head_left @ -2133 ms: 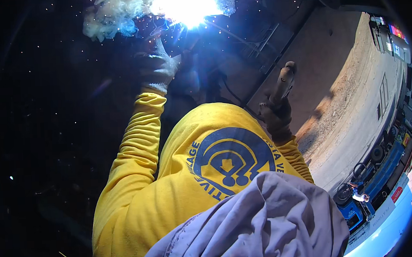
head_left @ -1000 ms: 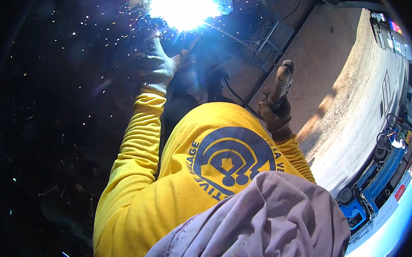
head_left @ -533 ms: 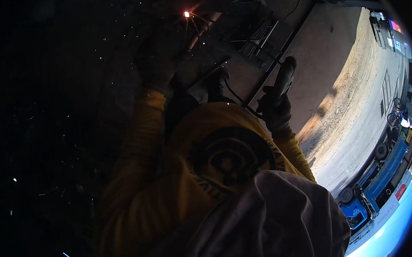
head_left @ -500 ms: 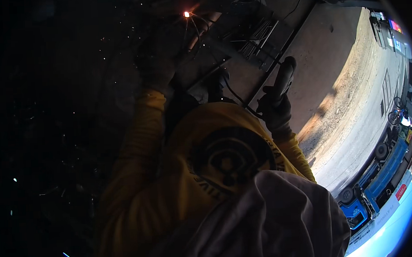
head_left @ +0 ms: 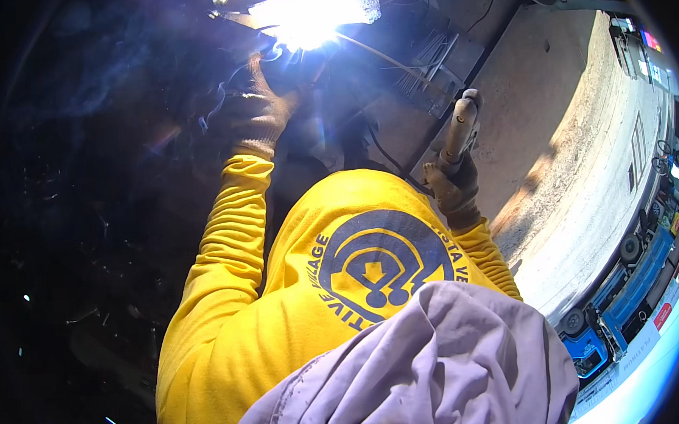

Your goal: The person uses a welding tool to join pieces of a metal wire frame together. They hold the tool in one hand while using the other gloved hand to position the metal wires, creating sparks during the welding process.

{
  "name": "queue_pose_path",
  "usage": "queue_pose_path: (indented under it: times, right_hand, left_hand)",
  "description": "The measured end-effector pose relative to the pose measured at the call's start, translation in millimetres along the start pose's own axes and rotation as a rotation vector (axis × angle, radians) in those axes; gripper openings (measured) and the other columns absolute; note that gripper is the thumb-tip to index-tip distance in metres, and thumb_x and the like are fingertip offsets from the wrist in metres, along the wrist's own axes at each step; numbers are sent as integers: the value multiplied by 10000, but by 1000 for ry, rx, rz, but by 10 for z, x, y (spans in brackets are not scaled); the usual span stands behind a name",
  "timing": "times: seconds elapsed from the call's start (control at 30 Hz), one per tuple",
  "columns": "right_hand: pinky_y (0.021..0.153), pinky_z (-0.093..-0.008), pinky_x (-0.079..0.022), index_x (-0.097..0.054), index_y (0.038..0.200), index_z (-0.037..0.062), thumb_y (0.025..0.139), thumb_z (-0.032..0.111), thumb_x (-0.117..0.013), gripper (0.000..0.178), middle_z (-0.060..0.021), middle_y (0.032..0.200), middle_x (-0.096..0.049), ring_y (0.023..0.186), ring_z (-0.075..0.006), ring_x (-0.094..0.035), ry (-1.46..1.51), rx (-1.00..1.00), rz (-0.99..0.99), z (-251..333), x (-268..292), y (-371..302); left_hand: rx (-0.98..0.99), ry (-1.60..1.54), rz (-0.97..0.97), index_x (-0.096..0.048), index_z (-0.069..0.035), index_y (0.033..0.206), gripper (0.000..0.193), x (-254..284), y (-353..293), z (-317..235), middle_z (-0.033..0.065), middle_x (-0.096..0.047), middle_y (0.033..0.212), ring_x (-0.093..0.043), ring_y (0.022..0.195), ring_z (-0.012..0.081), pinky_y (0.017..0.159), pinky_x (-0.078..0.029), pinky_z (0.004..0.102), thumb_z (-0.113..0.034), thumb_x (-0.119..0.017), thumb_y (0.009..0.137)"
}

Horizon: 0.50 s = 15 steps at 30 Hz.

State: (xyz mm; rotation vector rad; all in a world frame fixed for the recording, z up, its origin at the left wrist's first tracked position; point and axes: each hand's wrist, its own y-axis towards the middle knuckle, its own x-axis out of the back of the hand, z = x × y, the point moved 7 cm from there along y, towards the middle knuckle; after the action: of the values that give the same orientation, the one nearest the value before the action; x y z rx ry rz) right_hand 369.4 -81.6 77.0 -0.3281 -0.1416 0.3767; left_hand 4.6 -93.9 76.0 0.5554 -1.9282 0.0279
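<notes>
Sunlit concrete floor (head_left: 532,113) at right, dark elsewhere, gloved left hand (head_left: 256,113) raised beside glaring welding arc (head_left: 312,12), grip unclear, gloved right hand (head_left: 452,184) clamped around upright grey tool handle (head_left: 461,127).

- Two gloved hands: left brown-gloved hand (head_left: 256,117) at eleven o'clock, right brown-gloved hand (head_left: 452,188) at two o'clock.
- One pale cylindrical tool handle (head_left: 459,127), in the right hand.
- One white welding arc (head_left: 312,12) at twelve o'clock.
- One blue truck (head_left: 623,294) at four o'clock.

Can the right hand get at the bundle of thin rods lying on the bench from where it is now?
Probably not freely: the right hand is already shut around a pale-handled tool. The rods lie just beyond it with nothing visible between, so the path looks open, but the grip is occupied.
</notes>
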Motion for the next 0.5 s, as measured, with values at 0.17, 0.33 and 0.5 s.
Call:
queue_pose_path:
  times: [0.17,0.33,0.5]
  right_hand:
    - [691,-274,-525,-627,1188,-12,807,28,-705,391,-48,930,-665,769,-119,-641,-45,6,-53,-10,21,36]
    - [644,-235,-506,-575,1241,-17,827,-37,-677,427,-16,897,-602,678,-87,-582,-70,90,1,-20,25,48]
    - [644,-241,-519,-556,1271,-40,912,54,-637,380,-33,838,-624,709,-109,-614,-86,36,-79,-66,64,64]
  left_hand:
    - [60,85,41,-500,-69,1417,889,43,-17,18,157,-640,1302,-644,1153,325,975,-512,437,-481,-853,713]
    - [78,97,67,-468,-70,1437,894,36,31,-32,152,-632,1310,-651,1125,334,967,-501,458,-469,-842,729]
    - [-175,125,-45,-477,-58,1432,844,-209,-30,139,167,-589,1362,-622,1174,336,993,-496,455,-415,-830,754]
